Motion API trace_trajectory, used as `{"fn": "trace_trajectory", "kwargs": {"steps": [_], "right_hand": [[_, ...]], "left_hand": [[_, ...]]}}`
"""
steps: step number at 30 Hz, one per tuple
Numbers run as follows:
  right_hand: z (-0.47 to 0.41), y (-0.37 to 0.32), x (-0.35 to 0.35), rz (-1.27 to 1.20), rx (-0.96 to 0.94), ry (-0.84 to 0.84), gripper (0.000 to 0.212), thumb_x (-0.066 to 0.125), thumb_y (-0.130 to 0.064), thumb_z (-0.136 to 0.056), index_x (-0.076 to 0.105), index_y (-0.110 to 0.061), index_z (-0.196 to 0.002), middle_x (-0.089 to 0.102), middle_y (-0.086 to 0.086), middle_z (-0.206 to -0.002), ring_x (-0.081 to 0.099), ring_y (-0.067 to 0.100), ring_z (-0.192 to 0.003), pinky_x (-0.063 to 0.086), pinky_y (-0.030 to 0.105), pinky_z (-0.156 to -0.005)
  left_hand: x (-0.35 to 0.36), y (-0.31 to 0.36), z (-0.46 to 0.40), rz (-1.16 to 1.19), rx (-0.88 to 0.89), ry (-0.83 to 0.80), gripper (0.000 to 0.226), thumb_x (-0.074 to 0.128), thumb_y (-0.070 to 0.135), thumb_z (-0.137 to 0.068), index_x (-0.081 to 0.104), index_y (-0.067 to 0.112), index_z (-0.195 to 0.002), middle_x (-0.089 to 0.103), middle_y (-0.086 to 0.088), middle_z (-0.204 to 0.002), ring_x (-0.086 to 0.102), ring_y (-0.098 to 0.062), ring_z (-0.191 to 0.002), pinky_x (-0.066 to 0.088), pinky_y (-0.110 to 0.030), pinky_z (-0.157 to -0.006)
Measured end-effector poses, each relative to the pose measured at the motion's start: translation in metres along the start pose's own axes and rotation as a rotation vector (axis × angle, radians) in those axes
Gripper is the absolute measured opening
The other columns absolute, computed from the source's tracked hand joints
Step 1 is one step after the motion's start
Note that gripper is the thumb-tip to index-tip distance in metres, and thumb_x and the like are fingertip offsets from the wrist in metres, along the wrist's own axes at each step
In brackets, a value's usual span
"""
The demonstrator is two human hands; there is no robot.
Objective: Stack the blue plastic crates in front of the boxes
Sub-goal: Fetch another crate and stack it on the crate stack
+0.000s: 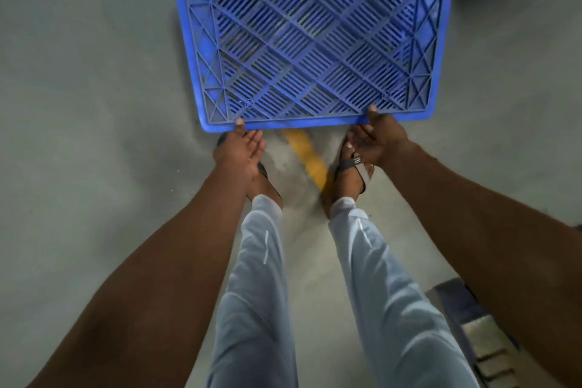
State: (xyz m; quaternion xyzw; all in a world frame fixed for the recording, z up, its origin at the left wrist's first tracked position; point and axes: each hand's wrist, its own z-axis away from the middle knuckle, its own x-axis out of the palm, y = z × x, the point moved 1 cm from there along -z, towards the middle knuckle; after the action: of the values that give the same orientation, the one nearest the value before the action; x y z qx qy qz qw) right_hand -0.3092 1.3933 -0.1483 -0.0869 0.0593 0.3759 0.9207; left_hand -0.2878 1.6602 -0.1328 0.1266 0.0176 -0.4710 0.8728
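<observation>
Fingers of both the left hand and right hand hook under the blue crate's near rim, thumbs on top, holding it above the grey floor

Both bare arms extend forward and downward, nearly straight at the elbows, converging toward the near rim of the blue crate. The left hand meets the rim near its left corner: thumb on top of the edge, palm turned inward, fingers loosely extended below the rim. The right hand meets the rim toward its right corner: thumb over the edge, back of the hand facing outward, fingers curled beneath. The two hands are set well apart along that rim.
</observation>
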Motion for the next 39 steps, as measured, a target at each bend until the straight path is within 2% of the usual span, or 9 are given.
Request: {"fn": "trace_trajectory", "kwargs": {"steps": [3,7,13,22,26,28,31,35,39], "right_hand": [[0.007,0.004,0.004,-0.092,-0.041,-0.017,0.027,0.071,-0.037,-0.093,0.058,-0.015,-0.087,0.053,-0.002,-0.047,0.053,0.013,-0.045,0.057,0.032,-0.068],[0.044,-0.009,0.001,-0.073,-0.116,-0.031,0.039,0.079,-0.036,-0.086,0.068,-0.006,-0.108,0.073,0.008,-0.088,0.068,0.019,-0.071,0.058,0.032,-0.067],[0.116,-0.047,0.002,-0.026,-0.294,-0.003,0.024,0.079,-0.022,-0.088,0.063,-0.006,-0.080,0.071,0.007,-0.062,0.066,0.017,-0.057,0.057,0.026,-0.053],[0.149,-0.113,0.051,0.007,-0.376,0.017,0.026,0.084,-0.010,-0.082,0.060,0.002,-0.083,0.065,0.015,-0.067,0.068,0.024,-0.057,0.059,0.029,-0.057],[0.150,-0.159,0.095,0.007,-0.436,-0.039,0.023,0.081,-0.007,-0.084,0.061,0.003,-0.088,0.063,0.013,-0.060,0.064,0.021,-0.055,0.060,0.030,-0.055],[0.153,-0.182,0.122,0.011,-0.469,-0.058,0.023,0.079,-0.005,-0.085,0.058,0.001,-0.080,0.063,0.012,-0.056,0.062,0.018,-0.050,0.060,0.030,-0.051],[0.147,-0.217,0.154,0.039,-0.479,-0.066,0.021,0.075,-0.006,-0.089,0.055,-0.007,-0.083,0.064,0.006,-0.055,0.063,0.012,-0.045,0.059,0.029,-0.049],[0.126,-0.252,0.173,0.206,-0.510,-0.222,0.034,0.060,-0.003,-0.095,0.053,-0.007,-0.128,0.066,0.009,-0.107,0.072,0.007,-0.059,0.059,0.024,-0.061],[0.137,-0.257,0.182,0.222,-0.456,-0.273,0.018,0.049,-0.018,-0.104,0.057,-0.007,-0.115,0.063,0.014,-0.103,0.072,0.016,-0.076,0.057,0.025,-0.069]], "left_hand": [[0.002,-0.001,0.008,0.066,-0.022,-0.058,0.027,0.062,0.032,-0.103,0.059,0.012,-0.121,0.066,-0.006,-0.117,0.068,-0.020,-0.099,0.055,-0.037,-0.088],[-0.003,0.013,0.032,0.069,0.043,-0.057,0.034,0.066,0.033,-0.100,0.061,0.008,-0.123,0.069,-0.005,-0.101,0.072,-0.019,-0.095,0.060,-0.033,-0.077],[-0.001,0.045,0.093,0.111,0.167,0.002,0.016,0.073,0.024,-0.097,0.067,0.009,-0.093,0.075,0.002,-0.069,0.077,-0.011,-0.072,0.061,-0.025,-0.062],[0.044,0.106,0.123,0.184,0.281,0.070,0.013,0.078,0.018,-0.092,0.071,0.008,-0.088,0.074,-0.007,-0.082,0.076,-0.011,-0.066,0.059,-0.023,-0.058],[0.083,0.146,0.114,0.188,0.432,0.023,0.023,0.080,0.020,-0.090,0.070,0.004,-0.103,0.076,-0.008,-0.084,0.076,-0.013,-0.069,0.059,-0.026,-0.062],[0.097,0.154,0.108,-0.003,0.598,0.011,0.028,0.085,0.022,-0.085,0.069,0.007,-0.101,0.076,-0.008,-0.084,0.073,-0.013,-0.069,0.058,-0.030,-0.064],[0.102,0.148,0.109,-0.658,0.890,-0.115,0.035,0.092,0.037,-0.075,0.072,0.020,-0.099,0.073,0.001,-0.100,0.068,-0.012,-0.093,0.055,-0.031,-0.083],[0.106,0.147,0.106,-1.541,1.213,-0.146,0.057,0.091,0.054,-0.066,0.074,0.035,-0.117,0.050,0.002,-0.141,0.040,-0.024,-0.135,0.039,-0.049,-0.104],[0.117,0.153,0.096,-1.845,1.390,0.013,0.066,0.091,0.020,-0.068,0.068,0.027,-0.130,0.045,-0.012,-0.152,0.039,-0.035,-0.141,0.036,-0.061,-0.110]]}}
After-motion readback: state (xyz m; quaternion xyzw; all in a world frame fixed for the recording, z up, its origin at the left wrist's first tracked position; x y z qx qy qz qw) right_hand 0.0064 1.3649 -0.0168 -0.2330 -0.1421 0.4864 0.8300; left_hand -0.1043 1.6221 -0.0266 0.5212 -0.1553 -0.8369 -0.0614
